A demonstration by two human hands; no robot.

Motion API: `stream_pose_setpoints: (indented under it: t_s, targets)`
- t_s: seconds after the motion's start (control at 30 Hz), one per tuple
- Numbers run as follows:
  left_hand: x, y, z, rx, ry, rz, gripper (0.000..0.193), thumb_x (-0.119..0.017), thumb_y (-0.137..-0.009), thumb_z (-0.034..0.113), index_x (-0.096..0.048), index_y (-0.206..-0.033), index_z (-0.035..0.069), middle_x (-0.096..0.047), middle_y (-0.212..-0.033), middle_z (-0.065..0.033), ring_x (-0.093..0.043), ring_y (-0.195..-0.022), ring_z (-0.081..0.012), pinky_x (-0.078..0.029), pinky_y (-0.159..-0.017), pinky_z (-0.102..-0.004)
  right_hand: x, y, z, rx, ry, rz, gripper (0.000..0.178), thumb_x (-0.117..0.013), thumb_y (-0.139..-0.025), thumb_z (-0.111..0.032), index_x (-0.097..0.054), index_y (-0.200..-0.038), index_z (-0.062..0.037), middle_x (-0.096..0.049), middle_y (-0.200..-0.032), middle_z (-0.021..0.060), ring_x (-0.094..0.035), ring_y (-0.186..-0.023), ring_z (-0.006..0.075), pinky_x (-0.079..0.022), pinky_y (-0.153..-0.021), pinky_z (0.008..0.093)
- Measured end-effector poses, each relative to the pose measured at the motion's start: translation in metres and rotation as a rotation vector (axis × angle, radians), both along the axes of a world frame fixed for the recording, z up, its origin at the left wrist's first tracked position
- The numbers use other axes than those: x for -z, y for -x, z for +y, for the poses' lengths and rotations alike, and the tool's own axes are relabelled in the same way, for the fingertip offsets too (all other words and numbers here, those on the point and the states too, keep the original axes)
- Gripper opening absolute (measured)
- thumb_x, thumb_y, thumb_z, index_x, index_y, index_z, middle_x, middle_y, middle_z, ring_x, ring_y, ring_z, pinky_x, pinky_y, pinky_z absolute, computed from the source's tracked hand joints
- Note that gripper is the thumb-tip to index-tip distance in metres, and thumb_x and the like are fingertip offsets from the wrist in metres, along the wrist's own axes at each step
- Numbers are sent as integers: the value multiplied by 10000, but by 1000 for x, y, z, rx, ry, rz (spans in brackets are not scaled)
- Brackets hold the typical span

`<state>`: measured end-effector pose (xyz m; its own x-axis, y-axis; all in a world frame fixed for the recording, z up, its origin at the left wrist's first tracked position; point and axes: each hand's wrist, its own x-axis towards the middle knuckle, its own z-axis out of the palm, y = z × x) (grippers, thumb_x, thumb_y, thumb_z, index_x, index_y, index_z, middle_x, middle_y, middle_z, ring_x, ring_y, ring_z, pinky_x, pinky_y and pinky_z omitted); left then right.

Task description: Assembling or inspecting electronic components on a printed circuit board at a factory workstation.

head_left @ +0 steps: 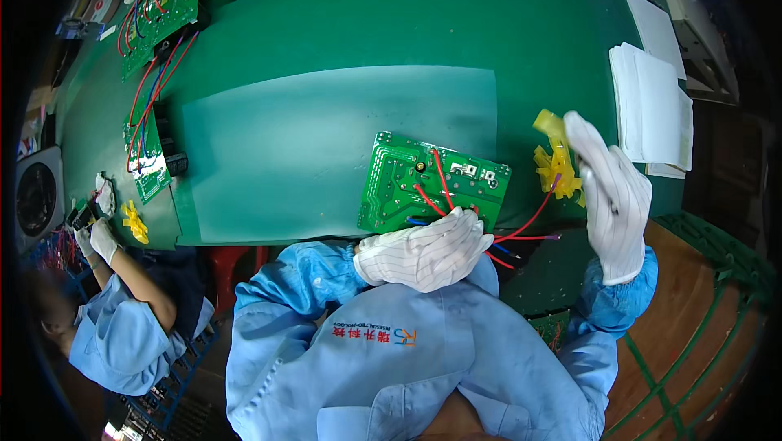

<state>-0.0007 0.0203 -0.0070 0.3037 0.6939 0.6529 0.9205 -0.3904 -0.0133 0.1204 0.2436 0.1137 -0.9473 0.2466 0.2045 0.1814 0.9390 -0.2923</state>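
A green circuit board [387,188] lies tilted near the table's front edge, its soldered face up. Red and blue wires [525,221] come off it, running right past my left hand. White-gloved, my left hand [428,252] is closed over the wires at the board's near edge; the fingertips are partly hidden. To the right, my right hand [612,201], also gloved, has its fingers together, the tips at a strip of yellow tape [549,124] that they appear to pinch. Below that strip is a cluster of yellow tape pieces [556,168], with one red wire's end reaching it.
A pale translucent sheet [326,148] covers part of the green table [391,26]. More wired boards [151,160] stand along the left and far left. White papers [652,107] lie at the right. A co-worker's gloved hands [99,241] are at the left, near another yellow tape pile [134,223].
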Motion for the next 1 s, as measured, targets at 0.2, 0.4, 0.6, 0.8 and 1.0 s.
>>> stream_pose_setpoints:
  t_s: [0.2, 0.4, 0.6, 0.8, 1.0]
  targets:
    - [-4, 1, 3, 62, -65, -85, 336, -681, -791, 124, -709, -1108, 15, -687, -1040, -127, -676, -984, -274, -550, -939, -424, 68, -65, 25, 326, -172, -266, 398, -571, -988, -218, -564, -1386, -238, -594, -739, 113, -598, -602, 329, -488, -535, 421]
    - [-15, 16, -16, 48, 79, -131, 400, -695, -814, 228, -621, -1176, 78, -665, -1011, -66, -648, -919, -242, -516, -867, -398, 82, -82, 28, 322, 1, -496, 449, -535, -998, -204, -497, -1442, -263, -681, -866, 166, -645, -723, 382, -514, -635, 453]
    - [-24, 18, -6, -251, 314, -4, 460, -623, -862, 246, -590, -1316, 184, -609, -1271, -27, -606, -1103, -217, -474, -922, -388, 86, -102, 63, 266, 498, -426, 504, -478, -1032, -351, -435, -1477, -118, -669, -1236, 74, -662, -831, 267, -508, -723, 351]
    - [-56, 39, 4, -318, 405, -70, 508, -655, -859, 221, -572, -1345, 98, -623, -1275, -118, -655, -1035, -264, -530, -822, -344, 40, -102, 49, 617, 942, -385, 613, -498, -1014, -453, -426, -1499, -84, -533, -870, -43, -290, -632, 65, -316, -557, 222]
    - [-86, 83, 13, -365, 544, -782, 317, -655, -921, 185, -653, -1174, -7, -702, -1066, -183, -674, -968, -364, -553, -807, -367, 29, -135, 35, 857, 802, 72, 560, -468, -1034, -403, -447, -1488, -75, -286, -702, -81, -249, -599, 36, -196, -520, 219]
